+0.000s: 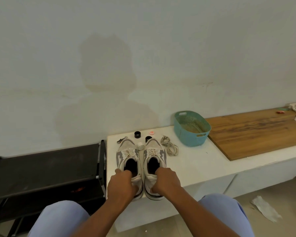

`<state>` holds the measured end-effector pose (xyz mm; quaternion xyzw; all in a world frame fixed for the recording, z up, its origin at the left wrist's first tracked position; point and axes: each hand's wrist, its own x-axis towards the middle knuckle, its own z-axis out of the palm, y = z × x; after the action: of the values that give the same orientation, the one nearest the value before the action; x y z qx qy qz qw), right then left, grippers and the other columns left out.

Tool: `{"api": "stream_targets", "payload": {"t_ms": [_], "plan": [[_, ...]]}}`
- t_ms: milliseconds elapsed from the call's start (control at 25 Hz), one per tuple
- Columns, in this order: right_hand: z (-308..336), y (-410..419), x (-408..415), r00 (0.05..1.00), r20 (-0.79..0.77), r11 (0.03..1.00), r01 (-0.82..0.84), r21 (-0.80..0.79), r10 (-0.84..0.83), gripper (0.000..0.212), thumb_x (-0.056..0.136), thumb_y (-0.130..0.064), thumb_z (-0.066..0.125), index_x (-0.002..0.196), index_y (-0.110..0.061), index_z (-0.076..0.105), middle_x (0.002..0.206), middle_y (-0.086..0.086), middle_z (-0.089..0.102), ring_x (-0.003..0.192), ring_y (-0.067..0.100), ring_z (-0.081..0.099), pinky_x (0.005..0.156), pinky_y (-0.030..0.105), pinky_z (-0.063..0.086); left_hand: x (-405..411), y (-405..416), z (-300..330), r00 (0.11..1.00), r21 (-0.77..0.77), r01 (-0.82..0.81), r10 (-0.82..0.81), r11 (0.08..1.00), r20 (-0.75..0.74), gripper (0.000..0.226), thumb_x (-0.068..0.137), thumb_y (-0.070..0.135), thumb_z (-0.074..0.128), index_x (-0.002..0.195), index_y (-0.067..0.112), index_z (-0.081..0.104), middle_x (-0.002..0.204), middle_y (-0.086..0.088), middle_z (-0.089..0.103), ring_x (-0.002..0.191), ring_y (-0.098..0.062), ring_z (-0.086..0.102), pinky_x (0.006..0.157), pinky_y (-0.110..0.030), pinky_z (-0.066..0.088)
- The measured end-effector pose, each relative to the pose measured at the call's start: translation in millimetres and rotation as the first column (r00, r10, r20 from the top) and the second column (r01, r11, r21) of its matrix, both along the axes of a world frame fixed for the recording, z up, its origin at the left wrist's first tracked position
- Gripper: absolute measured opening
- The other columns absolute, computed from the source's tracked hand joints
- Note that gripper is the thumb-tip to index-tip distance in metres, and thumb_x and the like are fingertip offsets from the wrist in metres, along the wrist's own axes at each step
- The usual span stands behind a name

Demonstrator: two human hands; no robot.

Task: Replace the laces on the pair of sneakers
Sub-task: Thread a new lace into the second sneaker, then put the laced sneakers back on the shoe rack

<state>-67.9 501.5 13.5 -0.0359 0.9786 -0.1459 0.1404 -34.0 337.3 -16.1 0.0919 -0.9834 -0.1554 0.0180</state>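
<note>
Both hands (pixel 122 183) seemingly grip sneakers (pixel 129 161)

Both forearms reach forward side by side over the near edge of the bench, the left hand (pixel 122 183) and the right hand (pixel 167 181) each knuckles-up with fingers curled round the heel of a sneaker.

Two sneakers (pixel 140 166) stand side by side on the white bench (pixel 203 161), and two hands (pixel 121 183) are at their heels. Two black rings (pixel 138 134) lie beyond the toes, with one white cap (pixel 141 145) between them, one orange disc (pixel 151 133), one bundle of loose laces (pixel 169 145) (possibly two cords), one teal basket (pixel 191 129), one wooden board (pixel 256 132).
</note>
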Motion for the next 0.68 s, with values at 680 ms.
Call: {"api": "stream_targets", "payload": {"t_ms": [680], "plan": [[25,2,58,0.946,-0.324,0.997,-0.014,-0.071,-0.009,0.006,0.092,-0.012,0.06,0.095,-0.016,0.063,0.1,0.006,0.065,0.093,0.023,0.068,0.072,0.027,0.05,49,-7,31,0.96,-0.027,0.037,-0.043,0.999,-0.275,0.024,0.09,0.022,0.069,0.066,0.025,0.063,0.086,0.002,0.062,0.059,-0.012,0.057,0.05,-0.019,0.032]]}}
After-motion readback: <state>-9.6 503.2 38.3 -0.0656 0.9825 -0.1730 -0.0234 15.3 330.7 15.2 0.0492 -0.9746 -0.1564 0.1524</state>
